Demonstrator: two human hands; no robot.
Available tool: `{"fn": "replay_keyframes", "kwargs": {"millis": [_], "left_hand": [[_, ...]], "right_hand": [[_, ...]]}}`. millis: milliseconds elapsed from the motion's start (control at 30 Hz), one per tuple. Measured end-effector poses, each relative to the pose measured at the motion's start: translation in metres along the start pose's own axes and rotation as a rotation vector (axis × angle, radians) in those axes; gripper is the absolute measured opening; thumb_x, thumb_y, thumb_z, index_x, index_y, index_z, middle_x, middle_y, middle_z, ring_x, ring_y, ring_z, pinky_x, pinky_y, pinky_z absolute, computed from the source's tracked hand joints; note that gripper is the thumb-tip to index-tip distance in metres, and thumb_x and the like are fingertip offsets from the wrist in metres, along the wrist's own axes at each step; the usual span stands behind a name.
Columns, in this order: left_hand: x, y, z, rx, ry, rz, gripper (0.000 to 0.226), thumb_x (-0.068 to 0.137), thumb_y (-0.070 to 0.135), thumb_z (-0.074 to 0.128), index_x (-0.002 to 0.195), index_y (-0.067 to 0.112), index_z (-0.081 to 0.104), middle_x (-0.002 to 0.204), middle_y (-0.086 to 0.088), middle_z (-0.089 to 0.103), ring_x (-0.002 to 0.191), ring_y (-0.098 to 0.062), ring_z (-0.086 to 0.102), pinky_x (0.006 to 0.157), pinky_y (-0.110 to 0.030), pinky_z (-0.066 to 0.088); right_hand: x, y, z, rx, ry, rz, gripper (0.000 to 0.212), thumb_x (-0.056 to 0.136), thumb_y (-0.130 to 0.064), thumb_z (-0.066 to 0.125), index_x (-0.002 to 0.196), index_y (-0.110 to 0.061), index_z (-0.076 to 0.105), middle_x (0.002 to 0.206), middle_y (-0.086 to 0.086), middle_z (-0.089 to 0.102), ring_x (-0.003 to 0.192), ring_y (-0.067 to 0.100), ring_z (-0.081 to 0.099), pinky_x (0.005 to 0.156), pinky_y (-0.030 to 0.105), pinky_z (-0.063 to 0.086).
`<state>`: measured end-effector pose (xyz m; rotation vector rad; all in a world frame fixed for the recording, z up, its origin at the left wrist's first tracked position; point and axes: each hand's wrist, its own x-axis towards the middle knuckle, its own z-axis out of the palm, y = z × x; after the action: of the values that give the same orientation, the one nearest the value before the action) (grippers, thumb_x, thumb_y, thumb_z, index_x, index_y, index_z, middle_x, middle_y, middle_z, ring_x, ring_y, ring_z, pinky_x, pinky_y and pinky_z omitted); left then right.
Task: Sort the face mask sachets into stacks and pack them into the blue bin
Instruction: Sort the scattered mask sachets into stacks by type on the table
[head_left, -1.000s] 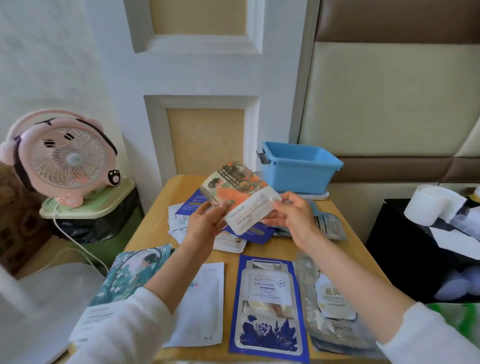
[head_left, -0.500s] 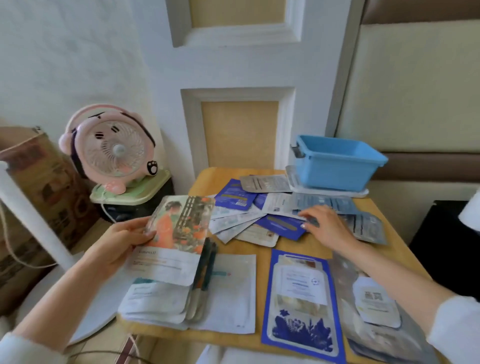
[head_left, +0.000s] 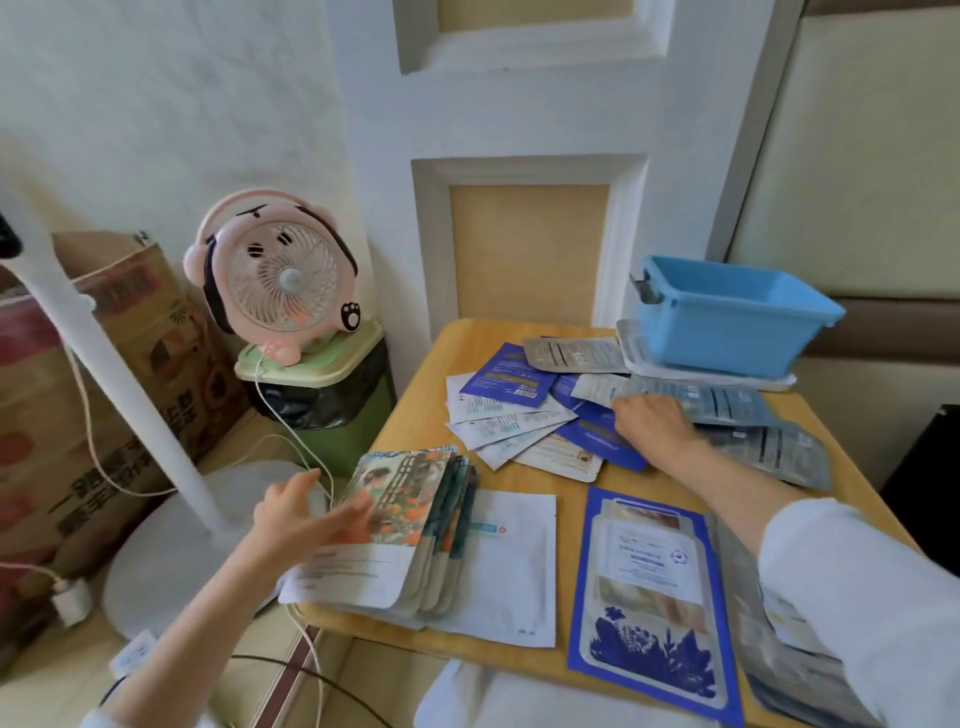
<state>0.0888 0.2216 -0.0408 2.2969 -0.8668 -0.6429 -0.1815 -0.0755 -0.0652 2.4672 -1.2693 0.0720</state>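
Two hands on sachets: left hand (head_left: 306, 514) flat, fingers straight, on illustrated stack (head_left: 400, 525) lower left; right hand (head_left: 654, 423) palm-down, relaxed, on loose pile (head_left: 514, 415) centre. Blue bin (head_left: 727, 332) upper right, sachets outside it on table (head_left: 467, 343).

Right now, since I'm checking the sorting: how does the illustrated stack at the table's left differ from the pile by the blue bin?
The illustrated stack is roughly squared up, one design; the pile is fanned out, mixing dark blue, white and silver sachets. The left hand rests on the stack; the right hand touches the pile. Both lie on the table, outside the blue bin.
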Motion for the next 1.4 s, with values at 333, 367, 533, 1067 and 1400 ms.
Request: {"fn": "replay_keyframes", "kwargs": {"millis": [333,367,533,1067,1400], "left_hand": [[0.003,0.005,0.033,0.07,-0.047,0.121,0.095,0.076,0.059,0.06,0.147,0.01,0.02,0.149,-0.011,0.031,0.131,-0.026,0.039,0.106,-0.037,0.032],[0.004,0.006,0.035,0.073,-0.033,0.126,0.094,0.076,0.059,0.06,0.147,0.01,0.021,0.149,-0.012,0.031,0.131,-0.027,0.039,0.106,-0.038,0.033],[0.004,0.01,0.038,0.09,-0.002,0.115,0.092,0.078,0.062,0.056,0.146,0.008,0.024,0.148,-0.015,0.03,0.133,-0.029,0.037,0.108,-0.041,0.032],[0.018,0.073,-0.009,-0.738,-0.121,0.232,0.028,0.087,-0.003,0.057,0.114,-0.004,0.055,0.084,-0.011,0.07,0.055,-0.01,0.067,0.049,-0.02,0.054],[0.041,0.015,0.025,0.144,0.085,0.196,0.067,0.085,0.055,0.055,0.136,0.013,0.044,0.133,-0.017,0.045,0.125,-0.034,0.042,0.105,-0.042,0.036]], "right_hand": [[-0.02,-0.003,-0.075,1.089,0.496,0.245,0.018,0.097,-0.006,0.043,0.081,-0.002,0.051,0.062,0.007,0.045,0.056,0.016,0.037,0.051,0.027,0.029],[-0.022,-0.007,-0.077,1.196,0.44,0.26,0.021,0.097,-0.007,0.042,0.078,-0.005,0.05,0.063,0.002,0.044,0.058,0.012,0.037,0.05,0.02,0.03],[-0.032,-0.021,-0.071,1.507,0.25,0.326,0.029,0.1,-0.014,0.041,0.073,-0.01,0.052,0.071,0.002,0.048,0.068,0.01,0.041,0.063,0.025,0.034],[-0.041,-0.058,-0.103,1.658,-0.217,0.085,0.024,0.1,-0.018,0.044,0.102,-0.002,0.061,0.093,0.013,0.073,0.076,0.027,0.071,0.061,0.032,0.059],[-0.012,-0.056,-0.031,0.841,-0.153,0.153,0.016,0.085,-0.03,0.065,0.1,-0.028,0.06,0.113,-0.002,0.063,0.11,0.018,0.055,0.088,0.036,0.048]]}}
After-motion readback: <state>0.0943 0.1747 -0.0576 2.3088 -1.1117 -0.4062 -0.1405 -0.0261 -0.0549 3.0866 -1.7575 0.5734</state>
